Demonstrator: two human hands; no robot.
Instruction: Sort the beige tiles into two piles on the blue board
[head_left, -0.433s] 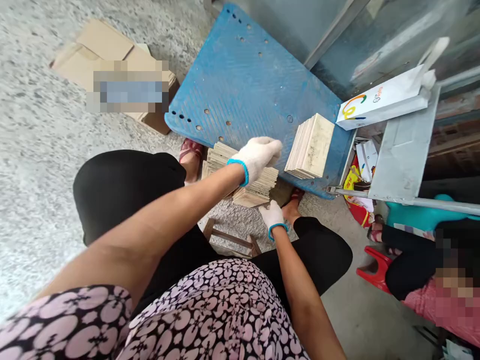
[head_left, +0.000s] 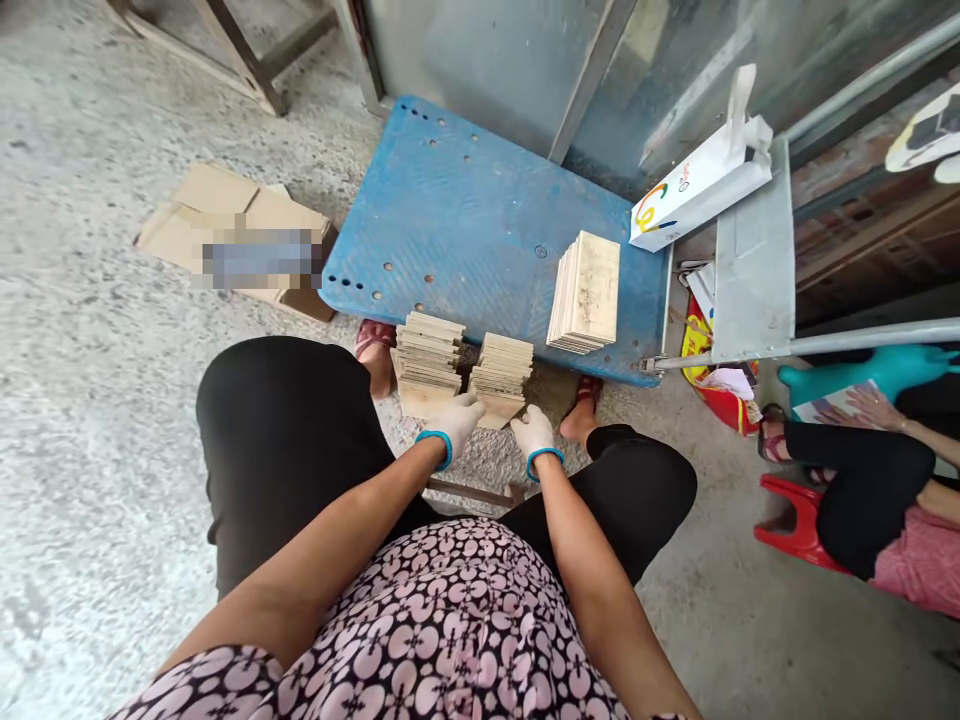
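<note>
Flanking the near end of the right wooden stack (head_left: 501, 372), the left grip (head_left: 463, 418) and right grip (head_left: 531, 426) lay at its boards; neither's closure could be told. The left stack (head_left: 429, 352) stood just beside it. At right, a red bag (head_left: 724, 408) held papers (head_left: 735, 383). Earlier, the left grip hung near the third stack (head_left: 592, 287) on the blue platform (head_left: 480, 200).
</note>
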